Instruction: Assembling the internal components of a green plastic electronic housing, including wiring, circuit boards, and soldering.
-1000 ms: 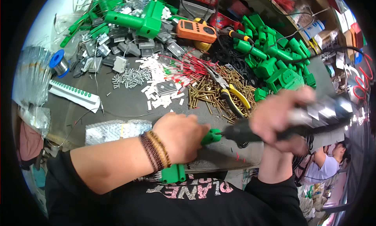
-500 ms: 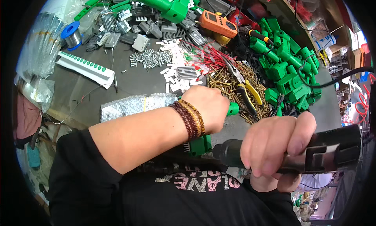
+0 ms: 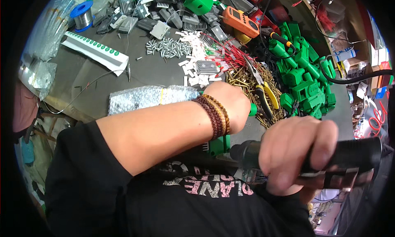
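Observation:
My left hand (image 3: 230, 107), with beaded bracelets at its wrist, is closed over a green plastic housing (image 3: 219, 145). Parts of that housing stick out below my wrist and past my knuckles; my fingertips are hidden. To the right, my right hand (image 3: 294, 150) wraps round a black cordless screwdriver (image 3: 357, 152), slightly smeared by motion. Its nose points left toward the housing, and its tip is too blurred to make out. Behind my left forearm lies a bubble-wrap packet (image 3: 138, 100). Yellow-and-black pliers (image 3: 265, 93) rest on a heap of brass-coloured screws (image 3: 240, 78) beyond my hands.
Green housings (image 3: 306, 72) are piled at the right. An orange multimeter (image 3: 240, 21), silver screws (image 3: 166, 48), white connectors (image 3: 201, 78) and grey finned parts (image 3: 146, 23) cover the back. A solder spool (image 3: 82, 16) and a white strip with green dots (image 3: 96, 52) are at the left.
The whole bench view has shifted slightly, mostly to the right. Both hands keep their grips; the screwdriver in my right hand has tilted a little and its hand is now blurred.

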{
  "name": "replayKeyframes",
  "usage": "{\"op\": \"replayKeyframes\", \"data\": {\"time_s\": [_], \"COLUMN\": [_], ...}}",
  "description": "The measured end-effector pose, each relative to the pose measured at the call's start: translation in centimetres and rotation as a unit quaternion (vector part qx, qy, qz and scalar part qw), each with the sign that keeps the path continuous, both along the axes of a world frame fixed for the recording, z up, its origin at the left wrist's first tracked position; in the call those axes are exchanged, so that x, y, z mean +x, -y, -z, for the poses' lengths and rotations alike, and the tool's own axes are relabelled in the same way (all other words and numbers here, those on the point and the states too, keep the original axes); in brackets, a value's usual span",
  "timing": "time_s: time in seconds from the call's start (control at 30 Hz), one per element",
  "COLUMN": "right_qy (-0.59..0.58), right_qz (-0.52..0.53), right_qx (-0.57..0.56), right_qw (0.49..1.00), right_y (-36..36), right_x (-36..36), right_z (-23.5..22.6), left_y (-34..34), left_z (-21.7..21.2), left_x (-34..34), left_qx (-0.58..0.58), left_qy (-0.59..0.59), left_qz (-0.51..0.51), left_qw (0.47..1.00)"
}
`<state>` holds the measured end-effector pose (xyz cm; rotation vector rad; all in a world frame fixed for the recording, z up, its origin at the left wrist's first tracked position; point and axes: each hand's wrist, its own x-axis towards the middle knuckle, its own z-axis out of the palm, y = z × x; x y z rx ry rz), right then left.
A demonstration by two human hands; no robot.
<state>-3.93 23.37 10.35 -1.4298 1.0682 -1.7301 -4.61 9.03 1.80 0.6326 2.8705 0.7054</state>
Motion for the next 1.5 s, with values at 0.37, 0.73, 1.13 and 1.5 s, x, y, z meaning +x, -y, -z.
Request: {"op": "replayKeyframes", "data": {"time_s": [0.37, 0.73, 1.13, 1.5], "right_qy": [-0.057, 0.083, -0.087, 0.015], "right_qz": [-0.081, -0.287, 0.064, -0.018], "right_qx": [0.009, -0.031, -0.071, -0.048], "right_qw": [0.995, 0.954, 0.992, 0.999], "right_y": [2.9, 6.3, 3.2, 5.6], "right_x": [-0.2, -1.3, -6.0, -7.4], "right_z": [-0.5, 1.2, -0.2, 1.8], "left_y": [-0.2, -0.3, 6.9, 7.3], "left_z": [-0.1, 1.3, 1.2, 1.2], "left_x": [0.2, 0.9, 6.1, 5.4], "left_qx": [0.014, 0.055, 0.145, 0.184], "left_qy": [-0.031, -0.067, 0.016, 0.030], "left_qz": [0.009, 0.006, -0.097, -0.076], "left_qw": [0.999, 0.996, 0.985, 0.980]}}
